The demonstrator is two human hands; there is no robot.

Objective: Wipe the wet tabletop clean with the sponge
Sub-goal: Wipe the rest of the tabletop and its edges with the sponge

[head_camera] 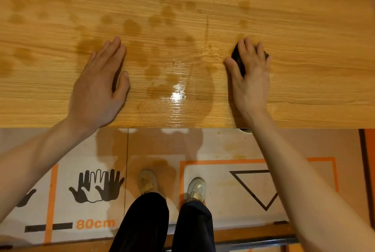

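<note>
The wooden tabletop (304,28) fills the upper half of the head view. Dark wet patches (132,26) are scattered over its left and middle, and a shiny puddle (177,95) glints near the front edge. My right hand (250,75) presses down on a dark sponge (237,59), which shows only between thumb and fingers and past the little finger. My left hand (99,87) lies flat on the wood to the left of the puddle, fingers together, holding nothing.
The table's front edge (182,127) runs straight across the view. Below it is the floor with orange lines, printed hand symbols (97,187), a triangle (257,186) and my two feet (172,186). A metal bar (253,243) lies at the bottom.
</note>
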